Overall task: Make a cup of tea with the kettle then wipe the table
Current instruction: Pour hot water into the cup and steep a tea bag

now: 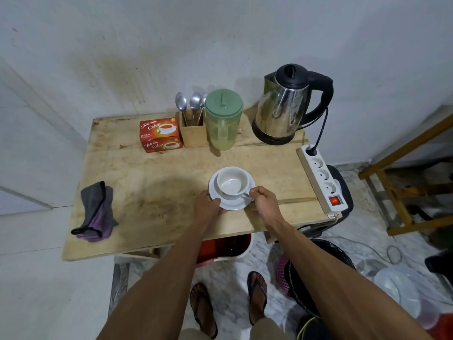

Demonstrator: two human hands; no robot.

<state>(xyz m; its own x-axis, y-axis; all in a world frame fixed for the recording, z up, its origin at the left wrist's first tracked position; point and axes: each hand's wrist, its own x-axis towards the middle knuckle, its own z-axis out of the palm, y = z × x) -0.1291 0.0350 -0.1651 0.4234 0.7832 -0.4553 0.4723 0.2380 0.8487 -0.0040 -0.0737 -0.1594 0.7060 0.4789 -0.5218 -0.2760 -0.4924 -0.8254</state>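
An empty white cup [231, 182] stands on a white saucer [235, 204] near the front of the wooden table [147, 182]. My left hand [207, 207] grips the saucer's left rim. My right hand [263, 200] pinches the cup's handle, and a small spoon [245, 198] lies on the saucer by my fingers. A steel kettle [284, 106] with a black lid and handle sits on its base at the back right. Two red tea boxes [160, 134] are stacked at the back. A grey and purple cloth [96, 212] lies at the table's left.
A green-lidded pitcher [223, 119] and a wooden holder with three spoons [192, 114] stand between the tea boxes and the kettle. A white power strip [321, 180] with a lit red switch lies along the right edge. Baskets and a wooden frame [402, 187] crowd the floor to the right.
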